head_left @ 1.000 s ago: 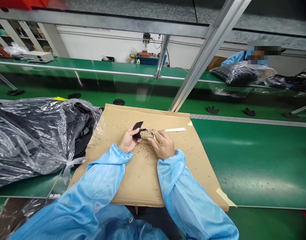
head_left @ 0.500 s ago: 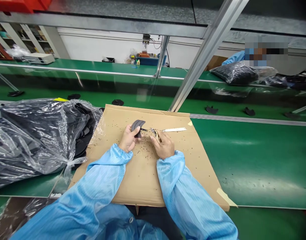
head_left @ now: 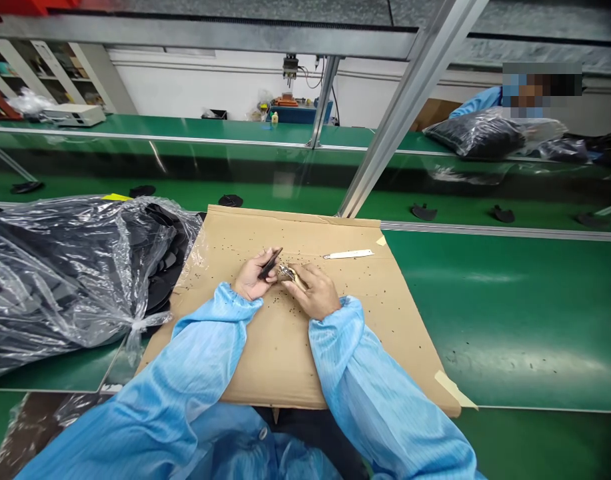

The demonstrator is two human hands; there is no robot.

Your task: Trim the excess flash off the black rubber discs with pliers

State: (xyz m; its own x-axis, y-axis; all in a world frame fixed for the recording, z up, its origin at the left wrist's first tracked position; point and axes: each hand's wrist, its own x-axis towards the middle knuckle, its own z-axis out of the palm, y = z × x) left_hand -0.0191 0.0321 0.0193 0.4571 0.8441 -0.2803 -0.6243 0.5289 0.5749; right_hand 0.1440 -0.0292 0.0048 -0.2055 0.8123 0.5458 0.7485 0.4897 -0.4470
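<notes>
My left hand point(head_left: 254, 275) is closed on a dark curved plastic part point(head_left: 270, 263), which it holds nearly edge-on to me above the cardboard. In my right hand point(head_left: 316, 291) is a pair of small cutting pliers point(head_left: 291, 273) with metal jaws and pale handles. The jaws point left and sit close beside the part; whether they touch it I cannot tell. Small black scraps dot the cardboard sheet point(head_left: 280, 363) under both hands. Beyond my right hand lies a white-handled knife or blade tool point(head_left: 349, 254).
A clear plastic bag point(head_left: 75, 280) full of dark parts bulges at the left. Dark curved parts, such as this one point(head_left: 424, 212), lie along the green belt behind. A metal post point(head_left: 400, 127) rises past the cardboard. A co-worker point(head_left: 478, 103) is at the far right, behind another bag point(head_left: 478, 133).
My left hand has turned the dark part from showing its broad face to nearly edge-on. My right hand has moved left, bringing the pliers close to it.
</notes>
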